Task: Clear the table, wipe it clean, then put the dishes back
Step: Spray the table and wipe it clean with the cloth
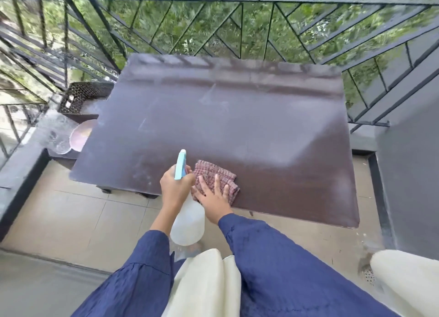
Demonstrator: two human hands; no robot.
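1. Head view: I see my left hand (pixel 176 186) closed around the neck of a translucent white plastic spray bottle with a light blue nozzle (pixel 187 218), nozzle pointing away from me.
2. Just right of that grip, my right hand (pixel 213 194) lies flat, fingers spread, pressing a folded reddish-pink checked cloth (pixel 215 176) onto the near edge of the dark brown rectangular table (pixel 237 126).
3. Far left of both hands, a pink plate (pixel 80 135) and clear glassware (pixel 57 136) sit on a low ledge beside the table.
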